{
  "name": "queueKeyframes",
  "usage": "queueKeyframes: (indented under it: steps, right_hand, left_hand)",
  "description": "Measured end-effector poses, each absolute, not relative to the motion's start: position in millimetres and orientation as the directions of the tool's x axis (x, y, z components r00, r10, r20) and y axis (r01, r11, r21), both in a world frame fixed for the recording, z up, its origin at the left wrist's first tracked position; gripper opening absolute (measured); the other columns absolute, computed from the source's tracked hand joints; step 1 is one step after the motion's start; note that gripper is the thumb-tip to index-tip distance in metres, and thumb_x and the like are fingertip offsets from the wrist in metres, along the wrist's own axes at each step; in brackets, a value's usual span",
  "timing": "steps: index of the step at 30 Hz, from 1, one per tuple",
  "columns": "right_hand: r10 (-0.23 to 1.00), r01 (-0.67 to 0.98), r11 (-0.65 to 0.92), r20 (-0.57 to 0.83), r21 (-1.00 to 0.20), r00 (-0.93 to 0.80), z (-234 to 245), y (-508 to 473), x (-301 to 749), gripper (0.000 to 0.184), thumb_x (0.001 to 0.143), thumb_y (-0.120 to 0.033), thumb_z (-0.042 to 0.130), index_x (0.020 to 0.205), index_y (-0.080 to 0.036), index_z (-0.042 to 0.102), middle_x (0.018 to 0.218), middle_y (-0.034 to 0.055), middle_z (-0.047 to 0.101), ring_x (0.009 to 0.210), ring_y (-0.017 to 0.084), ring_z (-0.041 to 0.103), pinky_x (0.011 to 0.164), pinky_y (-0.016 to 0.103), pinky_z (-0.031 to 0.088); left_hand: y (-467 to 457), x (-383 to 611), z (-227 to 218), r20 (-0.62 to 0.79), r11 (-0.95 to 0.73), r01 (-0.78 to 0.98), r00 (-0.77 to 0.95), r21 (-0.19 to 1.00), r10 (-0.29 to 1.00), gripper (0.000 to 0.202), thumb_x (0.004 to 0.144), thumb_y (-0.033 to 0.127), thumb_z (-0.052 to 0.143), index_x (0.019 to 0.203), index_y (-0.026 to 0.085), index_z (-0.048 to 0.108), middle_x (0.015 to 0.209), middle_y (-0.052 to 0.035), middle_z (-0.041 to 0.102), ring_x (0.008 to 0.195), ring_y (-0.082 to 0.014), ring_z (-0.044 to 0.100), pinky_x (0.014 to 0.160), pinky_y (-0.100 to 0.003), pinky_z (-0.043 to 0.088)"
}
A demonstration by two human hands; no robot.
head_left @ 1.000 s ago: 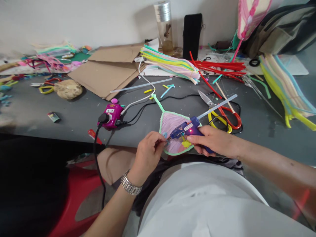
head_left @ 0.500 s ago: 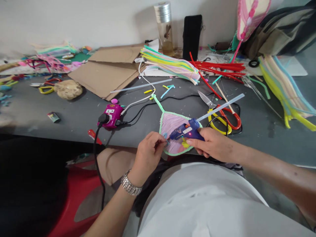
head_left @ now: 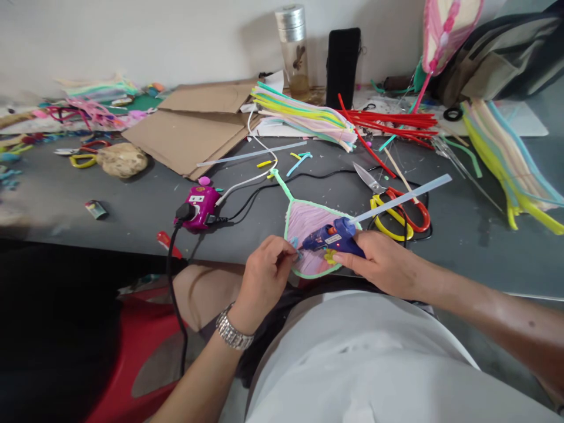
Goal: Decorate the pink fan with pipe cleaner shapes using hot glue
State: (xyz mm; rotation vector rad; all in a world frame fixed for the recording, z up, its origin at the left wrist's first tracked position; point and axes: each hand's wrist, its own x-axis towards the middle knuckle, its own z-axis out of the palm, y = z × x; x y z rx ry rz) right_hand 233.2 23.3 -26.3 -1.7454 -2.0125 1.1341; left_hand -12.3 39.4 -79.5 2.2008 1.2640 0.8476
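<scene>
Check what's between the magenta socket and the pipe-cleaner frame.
In the head view, a black cable runs from the magenta socket toward the frame, with a white cable just beyond it.

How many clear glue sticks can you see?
2: one translucent glue stick in the blue hot glue gun in the right hand; another stick lies on the grey table. Others may be hidden.

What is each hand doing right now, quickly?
Left hand: closed, pinching a small light-blue piece.
Right hand: closed, holding a blue hot glue gun.
</scene>
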Motion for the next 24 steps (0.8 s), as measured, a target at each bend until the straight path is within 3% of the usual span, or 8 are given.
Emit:
queueKeyframes:
  steps: [10,17,24]
  right_hand:
    - [0.896,0.706,-0.015,-0.323,-0.708,-0.305,-22.9,23.6,233.0,0.029,0.094,-0.044,0.054,0.081,-0.019,0.055,0.075,0.0015,0.057,0.069,0.015,0.047,0.064,0.027,0.033]
    - [0.871,0.691,-0.066,-0.380,-0.720,-0.313,-24.1,26.9,232.6,0.035,0.094,-0.045,0.055,0.071,-0.020,0.049,0.067,-0.0005,0.050,0.064,0.013,0.042,0.060,0.026,0.029]
    - [0.878,0.673,-0.071,-0.366,-0.737,-0.308,-21.9,28.9,235.0,0.032,0.093,-0.046,0.056,0.077,-0.019,0.057,0.063,-0.0016,0.051,0.062,0.014,0.043,0.062,0.027,0.032]
  left_hand:
    - [39.4,-12.5,-79.5,0.270,-0.462,0.589,0.388,0.663,0.881,0.023,0.085,-0.002,0.055,0.083,0.020,0.059,0.080,0.0006,0.062,0.074,-0.0135,0.060,0.068,-0.023,0.046]
    - [38.2,-14.1,-79.6,0.282,-0.478,0.587,0.397,0.654,0.874,0.018,0.090,0.003,0.058,0.083,0.020,0.057,0.080,0.0002,0.063,0.076,-0.0140,0.060,0.069,-0.024,0.045]
    - [38.8,-12.4,-79.6,0.277,-0.471,0.593,0.392,0.653,0.877,0.018,0.090,0.004,0.058,0.082,0.020,0.057,0.079,0.0002,0.062,0.074,-0.0142,0.059,0.068,-0.025,0.045]
